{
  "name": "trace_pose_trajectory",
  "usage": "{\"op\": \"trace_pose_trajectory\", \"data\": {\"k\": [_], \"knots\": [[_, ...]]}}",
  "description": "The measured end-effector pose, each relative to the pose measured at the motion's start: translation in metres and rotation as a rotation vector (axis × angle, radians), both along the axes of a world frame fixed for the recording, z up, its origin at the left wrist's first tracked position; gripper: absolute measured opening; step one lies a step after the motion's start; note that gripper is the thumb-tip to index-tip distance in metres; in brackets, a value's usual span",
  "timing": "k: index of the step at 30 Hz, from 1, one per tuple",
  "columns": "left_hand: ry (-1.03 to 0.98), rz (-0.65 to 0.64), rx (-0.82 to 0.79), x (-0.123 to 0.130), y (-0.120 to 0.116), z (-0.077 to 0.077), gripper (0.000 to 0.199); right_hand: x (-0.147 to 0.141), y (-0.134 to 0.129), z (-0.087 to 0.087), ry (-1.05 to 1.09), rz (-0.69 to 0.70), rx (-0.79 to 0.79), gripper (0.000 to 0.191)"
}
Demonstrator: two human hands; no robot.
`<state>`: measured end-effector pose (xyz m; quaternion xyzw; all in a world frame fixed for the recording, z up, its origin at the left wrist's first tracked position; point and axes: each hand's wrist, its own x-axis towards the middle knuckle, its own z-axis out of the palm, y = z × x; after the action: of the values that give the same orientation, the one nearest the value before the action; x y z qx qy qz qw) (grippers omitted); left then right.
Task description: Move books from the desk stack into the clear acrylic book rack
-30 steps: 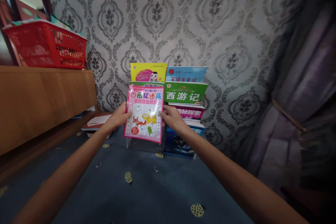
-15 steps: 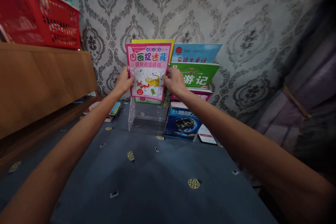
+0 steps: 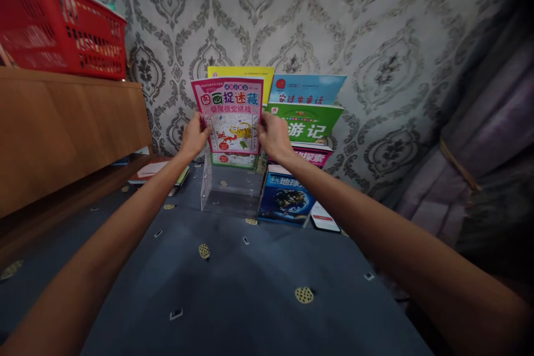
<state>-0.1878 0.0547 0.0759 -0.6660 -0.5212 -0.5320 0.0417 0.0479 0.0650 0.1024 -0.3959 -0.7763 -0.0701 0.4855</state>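
My left hand (image 3: 194, 136) and my right hand (image 3: 273, 134) grip the side edges of a pink Chinese picture-puzzle book (image 3: 230, 105), holding it upright. It sits just above a clear acrylic display rack (image 3: 221, 194). Behind it stands a yellow book (image 3: 241, 73), and a green book (image 3: 234, 159) shows below it in the rack. Close to my right hand are a green book titled 西游记 (image 3: 306, 125) and a light blue book (image 3: 306, 89). A magenta book (image 3: 311, 157) and a dark blue globe book (image 3: 286, 198) stand lower down.
A red plastic basket (image 3: 58, 28) sits on a wooden cabinet (image 3: 54, 128) at the left, with several books (image 3: 156, 172) on the floor beneath it. A small white booklet (image 3: 323, 217) lies on the blue patterned carpet (image 3: 208, 289). Damask wallpaper (image 3: 375, 39) and a curtain (image 3: 479, 139) close off the space.
The pink book has risen from its lower position against the rack and now sits higher, tilted slightly, with both hands still on it. The view has also shifted downward.
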Motion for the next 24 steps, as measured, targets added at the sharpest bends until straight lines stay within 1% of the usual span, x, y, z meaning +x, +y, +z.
{"op": "trace_pose_trajectory", "data": {"k": [3, 5, 8, 12, 15, 20, 24], "knots": [[0.007, 0.159, -0.028, 0.002, -0.003, -0.003, 0.020, 0.001, -0.004, 0.001, -0.078, -0.050, -0.043, 0.022], [0.031, 0.198, -0.047, 0.003, -0.003, -0.004, 0.020, 0.002, -0.007, 0.002, -0.129, -0.096, -0.081, 0.021], [0.071, 0.225, -0.072, 0.002, -0.001, -0.006, 0.024, 0.002, -0.009, 0.003, -0.184, -0.146, -0.117, 0.019], [0.128, 0.241, -0.074, 0.000, 0.004, -0.011, 0.027, 0.002, -0.009, 0.004, -0.218, -0.197, -0.149, 0.021], [0.170, 0.244, -0.065, -0.001, 0.006, -0.017, 0.028, 0.003, -0.008, 0.004, -0.227, -0.206, -0.161, 0.024], [0.209, 0.243, -0.100, 0.004, 0.005, -0.027, 0.037, 0.003, -0.007, 0.002, -0.266, -0.231, -0.184, 0.026], [0.242, 0.266, -0.105, 0.008, 0.004, -0.031, 0.036, 0.003, -0.010, -0.001, -0.309, -0.260, -0.204, 0.029]]}}
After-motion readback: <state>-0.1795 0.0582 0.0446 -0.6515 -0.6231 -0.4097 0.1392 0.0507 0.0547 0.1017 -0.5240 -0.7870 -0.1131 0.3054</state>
